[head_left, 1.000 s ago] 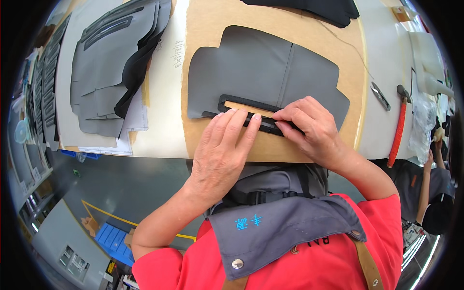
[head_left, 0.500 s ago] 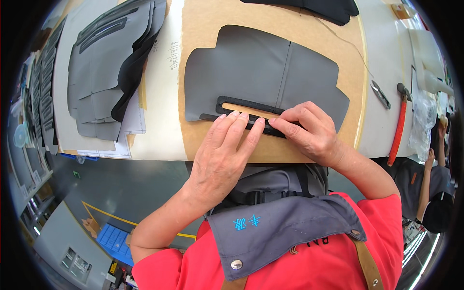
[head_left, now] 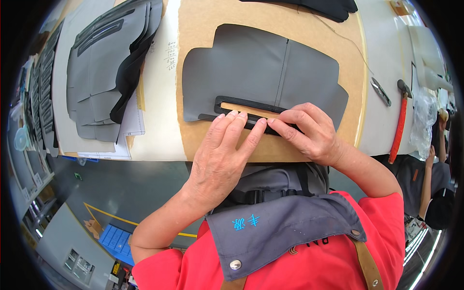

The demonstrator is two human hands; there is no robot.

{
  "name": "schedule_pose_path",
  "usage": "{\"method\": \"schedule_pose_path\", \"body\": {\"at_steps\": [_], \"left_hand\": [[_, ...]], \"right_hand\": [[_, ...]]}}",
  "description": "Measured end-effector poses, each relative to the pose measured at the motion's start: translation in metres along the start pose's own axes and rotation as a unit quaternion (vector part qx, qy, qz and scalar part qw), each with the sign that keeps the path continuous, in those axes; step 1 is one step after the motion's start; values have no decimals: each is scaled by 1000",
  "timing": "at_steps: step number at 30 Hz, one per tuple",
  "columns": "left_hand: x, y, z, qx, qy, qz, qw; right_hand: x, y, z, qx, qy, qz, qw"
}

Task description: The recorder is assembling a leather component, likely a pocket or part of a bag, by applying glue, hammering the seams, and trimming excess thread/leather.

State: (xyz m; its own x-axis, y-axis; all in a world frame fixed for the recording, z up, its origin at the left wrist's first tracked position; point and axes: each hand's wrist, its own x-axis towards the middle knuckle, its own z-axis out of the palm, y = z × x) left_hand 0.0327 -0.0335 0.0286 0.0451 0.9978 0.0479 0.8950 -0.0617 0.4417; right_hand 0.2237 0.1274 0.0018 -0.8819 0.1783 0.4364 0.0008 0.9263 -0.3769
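A grey leather-like panel (head_left: 246,67) lies flat in front of me, with a seam running across it. Near its front edge is a long slot framed by a black strip (head_left: 261,106), and tan board shows through the opening. My left hand (head_left: 217,154) rests with fingers spread, its fingertips pressing on the black front edge of the slot. My right hand (head_left: 314,135) is closed at the right end of that edge, thumb and forefinger pinching the black strip. Its index fingertip nearly meets the left hand's fingers. The strip beneath the fingers is partly hidden.
A stack of similar grey panels (head_left: 99,72) lies at the left over white paper. To the right are small thread snips (head_left: 381,92), a red-handled hammer (head_left: 399,125) and clear plastic (head_left: 422,121). Black fabric (head_left: 314,6) sits at the back. Another person's arm (head_left: 429,179) shows far right.
The whole view has shifted slightly. My right hand's fingertips have moved a little left along the black strip, while the left hand keeps nearly the same place.
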Motion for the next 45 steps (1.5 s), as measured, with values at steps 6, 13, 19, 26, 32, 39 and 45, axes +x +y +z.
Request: {"method": "schedule_pose_path", "body": {"at_steps": [6,13,19,26,32,39,45], "left_hand": [[1,1,-1,10,-3,9,1000],[-1,2,-1,5,-5,5,1000],[-1,2,-1,15,-8,6,1000],[-3,2,-1,16,-8,4,1000],[-2,2,0,0,-12,-4,1000],[1,5,1,13,-19,-9,1000],[0,4,0,47,-19,15,999]], "right_hand": [[0,0,-2,-2,-2,-6,1000],[-1,1,1,29,7,52,998],[0,0,-2,54,5,77,996],[0,3,-8,17,-9,3,1000],[-3,4,-8,-4,-13,-27,1000],[-5,5,-6,1,-2,-32,999],[-6,5,-6,1,-2,-32,999]]}}
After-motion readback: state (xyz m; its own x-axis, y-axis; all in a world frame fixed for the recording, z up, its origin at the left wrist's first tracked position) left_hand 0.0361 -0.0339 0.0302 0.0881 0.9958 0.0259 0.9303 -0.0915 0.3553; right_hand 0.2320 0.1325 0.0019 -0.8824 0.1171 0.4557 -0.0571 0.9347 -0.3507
